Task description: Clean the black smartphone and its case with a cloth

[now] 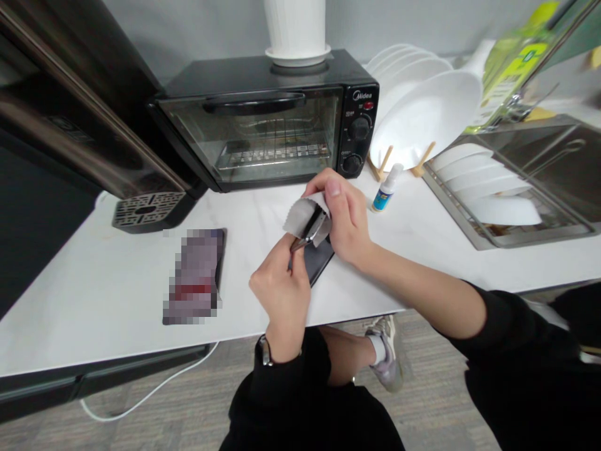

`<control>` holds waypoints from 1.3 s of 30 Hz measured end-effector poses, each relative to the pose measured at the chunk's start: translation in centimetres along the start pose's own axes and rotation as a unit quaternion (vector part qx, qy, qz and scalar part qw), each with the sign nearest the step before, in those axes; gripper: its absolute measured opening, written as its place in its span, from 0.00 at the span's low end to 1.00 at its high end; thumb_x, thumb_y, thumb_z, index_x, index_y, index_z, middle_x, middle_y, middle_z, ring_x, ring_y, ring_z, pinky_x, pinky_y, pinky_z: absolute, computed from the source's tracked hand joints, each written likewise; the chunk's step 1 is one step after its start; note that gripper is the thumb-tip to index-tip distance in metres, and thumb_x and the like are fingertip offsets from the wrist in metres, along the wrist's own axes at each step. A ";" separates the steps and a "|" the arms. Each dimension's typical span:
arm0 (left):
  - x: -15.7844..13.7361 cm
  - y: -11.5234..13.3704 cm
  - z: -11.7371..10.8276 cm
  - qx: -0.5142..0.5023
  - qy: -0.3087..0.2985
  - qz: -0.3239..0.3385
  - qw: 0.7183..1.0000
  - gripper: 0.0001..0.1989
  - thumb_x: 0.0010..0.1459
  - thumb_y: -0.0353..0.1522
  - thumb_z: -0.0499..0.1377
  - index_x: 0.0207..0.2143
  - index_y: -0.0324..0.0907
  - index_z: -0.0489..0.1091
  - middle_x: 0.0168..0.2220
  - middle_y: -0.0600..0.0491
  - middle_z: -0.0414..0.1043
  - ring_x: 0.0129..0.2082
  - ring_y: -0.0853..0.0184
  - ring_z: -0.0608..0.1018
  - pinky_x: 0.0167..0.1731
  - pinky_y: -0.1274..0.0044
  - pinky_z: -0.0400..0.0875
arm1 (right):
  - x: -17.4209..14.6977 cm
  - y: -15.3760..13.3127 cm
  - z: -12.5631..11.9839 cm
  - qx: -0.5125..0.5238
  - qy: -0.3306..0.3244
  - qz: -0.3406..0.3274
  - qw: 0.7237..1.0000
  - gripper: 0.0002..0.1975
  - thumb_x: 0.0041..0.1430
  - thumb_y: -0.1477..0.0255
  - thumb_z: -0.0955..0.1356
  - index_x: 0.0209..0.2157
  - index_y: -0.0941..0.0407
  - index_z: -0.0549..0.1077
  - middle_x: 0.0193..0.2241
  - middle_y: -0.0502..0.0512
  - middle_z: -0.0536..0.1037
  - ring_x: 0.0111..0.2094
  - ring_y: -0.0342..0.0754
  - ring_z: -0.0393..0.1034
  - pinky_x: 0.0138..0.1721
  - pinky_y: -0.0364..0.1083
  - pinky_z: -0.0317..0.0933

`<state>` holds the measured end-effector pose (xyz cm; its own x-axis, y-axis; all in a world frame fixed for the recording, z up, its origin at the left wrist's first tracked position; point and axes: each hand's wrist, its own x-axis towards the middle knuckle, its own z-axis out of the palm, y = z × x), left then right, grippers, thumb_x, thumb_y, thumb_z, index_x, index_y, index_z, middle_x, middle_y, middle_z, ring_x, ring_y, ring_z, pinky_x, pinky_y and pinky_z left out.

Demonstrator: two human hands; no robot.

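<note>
Between my hands, above the counter, is a dark, shiny-edged pair of glasses (313, 227), partly hidden by fingers and cloth. My left hand (284, 279) pinches it from below, thumb and fingers closed. A grey cloth (300, 216) with a zigzag edge is folded around its upper part. My right hand (345, 216) grips the cloth and presses it against the glasses. Beneath my hands lies a flat, dark rectangular object (319, 262), mostly covered, so I cannot tell its kind. A small spray bottle (385, 191) with a blue label stands upright beyond my right hand.
A black toaster oven (277, 81) stands behind, carrying a white pot (295, 28). At left are a machine with a drip tray (150, 210) and a blurred-out flat object (193, 275). Plates (427, 113) stand in a rack beside the sink (469, 232), at right.
</note>
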<state>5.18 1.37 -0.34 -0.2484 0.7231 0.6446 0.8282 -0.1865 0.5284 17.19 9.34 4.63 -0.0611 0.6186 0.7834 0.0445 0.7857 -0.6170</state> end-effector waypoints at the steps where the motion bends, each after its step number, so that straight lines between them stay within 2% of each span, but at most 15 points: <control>1: 0.0 0.0 0.0 0.003 -0.003 -0.008 1.000 0.11 0.68 0.35 0.60 0.41 0.40 0.81 0.29 0.50 0.82 0.27 0.65 0.80 0.29 0.76 0.64 | -0.1 -0.1 0.0 -0.008 -0.006 -0.019 1.000 0.20 0.78 0.63 0.56 0.35 0.53 0.72 0.29 0.48 0.73 0.31 0.42 0.68 0.34 0.45 0.63; 3: 0.1 0.0 -0.1 0.005 -0.006 -0.016 1.000 0.11 0.68 0.35 0.60 0.36 0.40 0.80 0.25 0.50 0.79 0.25 0.66 0.78 0.27 0.76 0.62 | -0.1 -0.3 -0.2 -0.033 -0.013 -0.074 0.997 0.19 0.77 0.65 0.56 0.36 0.53 0.73 0.32 0.51 0.75 0.35 0.44 0.71 0.37 0.47 0.66; 5: 0.1 0.0 -0.1 -0.001 -0.009 -0.014 1.000 0.10 0.67 0.34 0.59 0.37 0.40 0.80 0.27 0.50 0.79 0.25 0.67 0.77 0.27 0.76 0.61 | -0.1 -0.4 -0.3 -0.078 -0.020 -0.153 0.985 0.19 0.77 0.66 0.56 0.38 0.53 0.75 0.35 0.54 0.76 0.38 0.46 0.72 0.39 0.49 0.67; 7: 0.1 0.0 0.0 0.002 -0.013 -0.009 1.000 0.10 0.66 0.32 0.57 0.39 0.40 0.79 0.29 0.50 0.80 0.26 0.66 0.77 0.28 0.75 0.60 | -0.2 -0.4 -0.3 -0.136 -0.023 -0.241 0.961 0.19 0.76 0.65 0.57 0.38 0.55 0.76 0.36 0.55 0.76 0.39 0.48 0.72 0.41 0.52 0.69; 10: 0.0 -0.3 0.3 0.055 -0.026 0.004 0.998 0.09 0.63 0.30 0.56 0.32 0.40 0.76 0.24 0.51 0.75 0.23 0.67 0.72 0.26 0.74 0.55 | -0.2 -0.1 -0.2 -0.201 -0.033 -0.358 0.911 0.16 0.75 0.63 0.60 0.40 0.53 0.76 0.35 0.51 0.78 0.41 0.48 0.73 0.50 0.55 0.69; 13: -0.2 -0.6 0.5 0.096 -0.026 0.019 0.995 0.10 0.62 0.31 0.56 0.27 0.42 0.71 0.21 0.53 0.69 0.20 0.68 0.68 0.25 0.74 0.51 | -0.4 0.1 0.0 -0.223 -0.061 -0.411 0.882 0.16 0.75 0.62 0.61 0.40 0.52 0.77 0.35 0.48 0.78 0.44 0.46 0.74 0.54 0.53 0.68; 16: -0.2 -0.6 0.4 0.100 -0.006 0.021 0.995 0.12 0.61 0.32 0.57 0.24 0.42 0.69 0.19 0.54 0.67 0.19 0.68 0.66 0.24 0.73 0.50 | -0.4 0.4 0.0 -0.206 -0.061 -0.409 0.887 0.17 0.75 0.60 0.59 0.45 0.51 0.76 0.35 0.48 0.78 0.41 0.46 0.75 0.49 0.51 0.69; 19: -0.2 -0.2 0.0 0.076 0.004 0.016 0.997 0.13 0.62 0.30 0.57 0.23 0.42 0.72 0.20 0.52 0.71 0.21 0.66 0.71 0.25 0.74 0.56 | -0.3 0.3 -0.3 -0.174 -0.029 -0.354 0.918 0.18 0.75 0.60 0.57 0.49 0.51 0.74 0.34 0.49 0.78 0.37 0.48 0.74 0.43 0.52 0.68; 22: 0.0 0.2 -0.3 -0.005 -0.001 0.006 1.000 0.11 0.66 0.30 0.57 0.40 0.43 0.81 0.31 0.51 0.82 0.31 0.64 0.81 0.32 0.75 0.68 | -0.1 -0.2 -0.6 -0.123 -0.022 -0.253 0.959 0.19 0.76 0.60 0.55 0.46 0.51 0.75 0.29 0.51 0.77 0.33 0.49 0.72 0.41 0.55 0.66; 24: 0.0 0.3 -0.4 -0.037 0.003 0.005 0.999 0.13 0.67 0.30 0.58 0.48 0.44 0.81 0.37 0.50 0.84 0.36 0.63 0.84 0.36 0.76 0.71 | 0.0 -0.5 -0.6 -0.062 -0.017 -0.173 0.983 0.20 0.76 0.60 0.55 0.39 0.51 0.74 0.30 0.52 0.76 0.33 0.49 0.71 0.40 0.54 0.66; 27: 0.0 0.3 -0.2 -0.048 0.007 0.006 0.999 0.14 0.68 0.32 0.59 0.51 0.44 0.80 0.42 0.49 0.85 0.41 0.61 0.85 0.39 0.76 0.74 | 0.1 -0.5 -0.2 0.001 0.006 -0.078 0.997 0.17 0.77 0.65 0.57 0.36 0.53 0.72 0.32 0.51 0.75 0.33 0.45 0.69 0.36 0.48 0.66; 30: 0.0 0.1 -0.2 -0.053 -0.010 0.000 0.999 0.15 0.69 0.33 0.59 0.54 0.45 0.79 0.45 0.49 0.85 0.43 0.62 0.86 0.41 0.77 0.75 | -0.1 -0.3 0.2 -0.001 0.024 -0.026 0.999 0.18 0.78 0.66 0.56 0.36 0.54 0.70 0.32 0.49 0.72 0.32 0.43 0.68 0.34 0.45 0.64; 33: 0.1 0.1 -0.2 -0.048 -0.012 -0.010 0.999 0.13 0.68 0.33 0.59 0.50 0.43 0.81 0.40 0.49 0.85 0.39 0.62 0.85 0.37 0.76 0.73 | -0.5 -0.4 0.1 -0.019 0.004 -0.055 0.998 0.19 0.78 0.66 0.55 0.37 0.54 0.71 0.33 0.51 0.73 0.34 0.44 0.69 0.36 0.47 0.65; 36: 0.0 0.0 -0.2 -0.037 -0.011 -0.014 0.999 0.11 0.66 0.33 0.58 0.43 0.41 0.81 0.34 0.49 0.84 0.32 0.64 0.82 0.33 0.76 0.70 | -0.5 -0.6 -0.2 -0.060 -0.016 -0.140 0.988 0.18 0.76 0.65 0.57 0.38 0.55 0.74 0.37 0.55 0.74 0.38 0.48 0.71 0.40 0.50 0.67; 39: 0.0 -0.1 -0.1 0.003 -0.024 -0.018 1.000 0.11 0.64 0.31 0.57 0.36 0.41 0.80 0.28 0.50 0.79 0.26 0.65 0.77 0.28 0.75 0.64 | -0.5 -0.4 -0.2 -0.136 -0.010 -0.257 0.957 0.17 0.75 0.66 0.58 0.38 0.54 0.75 0.38 0.55 0.75 0.41 0.49 0.71 0.44 0.53 0.68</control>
<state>5.08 1.34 -0.31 -0.2542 0.7599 0.5983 0.8222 -0.1560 0.5474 17.40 8.75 4.53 -0.1632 0.1514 0.9749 0.2605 0.9597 -0.1054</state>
